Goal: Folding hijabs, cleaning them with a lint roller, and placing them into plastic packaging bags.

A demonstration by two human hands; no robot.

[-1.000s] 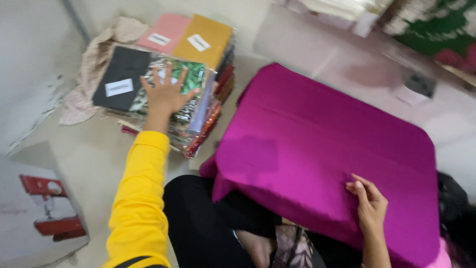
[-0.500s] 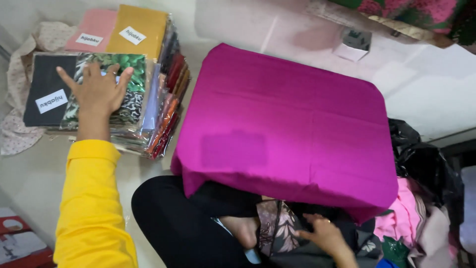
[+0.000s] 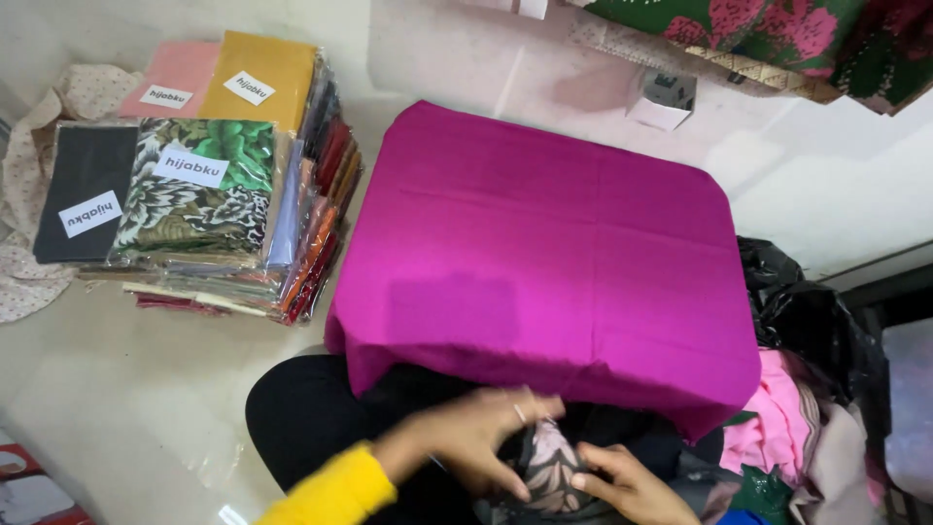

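Where the magenta cloth [image 3: 544, 253] overhangs the lap, a dark leaf-patterned fabric [image 3: 552, 469] lies bunched below its near edge. Left hand [image 3: 471, 439] fingers [image 3: 510, 486] curl closed around it; right hand [image 3: 627, 483] fingers pinch its lower side. Packaged fabrics [image 3: 209, 194] stacked on the floor [image 3: 117, 389], well left.

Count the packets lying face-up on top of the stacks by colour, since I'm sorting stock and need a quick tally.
Pink packet: 1
Mustard packet: 1
Black packet: 1
Green floral packet: 1
Total: 4 on top; the packets stacked underneath show only their edges and cannot be counted.
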